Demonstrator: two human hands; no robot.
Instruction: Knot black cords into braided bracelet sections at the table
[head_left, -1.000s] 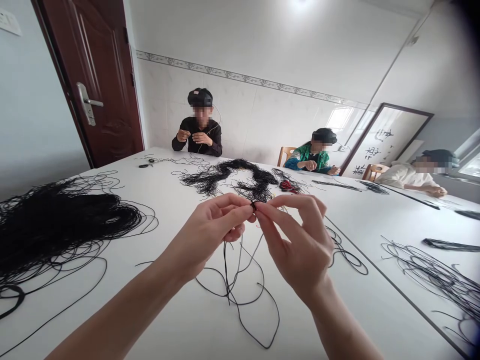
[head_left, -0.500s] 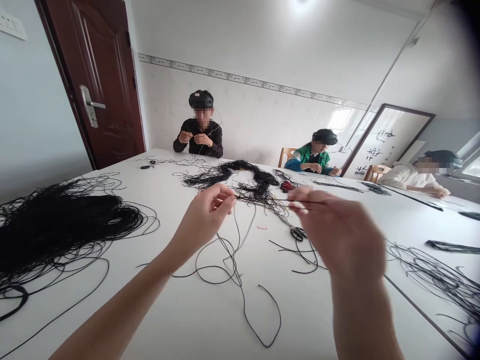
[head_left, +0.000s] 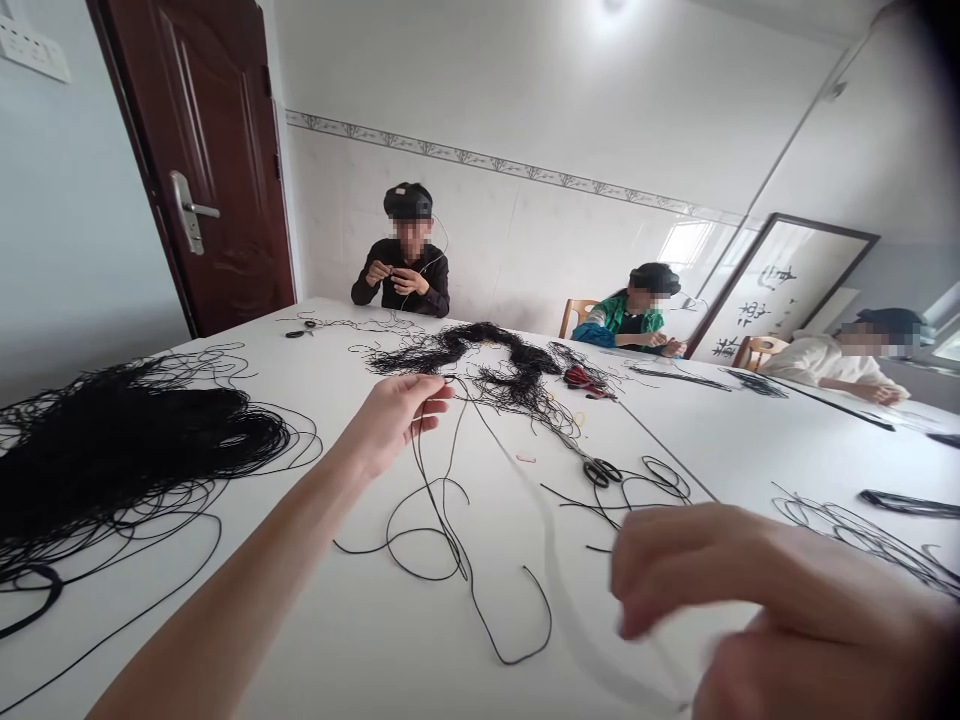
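My left hand [head_left: 394,415] is raised over the white table [head_left: 360,640] and pinches a thin black cord [head_left: 450,520] at its fingertips. The cord hangs down from the pinch and loops on the table below. My right hand [head_left: 720,590] is low at the near right, blurred by motion, with its fingers curled. A faint smeared line runs from the left hand toward it, so it seems to hold the cord's other end.
A big heap of black cords [head_left: 112,450] lies at the left, and another pile [head_left: 480,360] sits mid-table. Black scissors [head_left: 600,470] and red scissors [head_left: 581,378] lie beyond my hands. Three other people sit at the far side and right. A brown door [head_left: 202,150] stands at the back left.
My hands were together pinching a knot. They have pulled apart: the right hand swept down and toward me at the right, drawing the cord out, while the left stayed raised.
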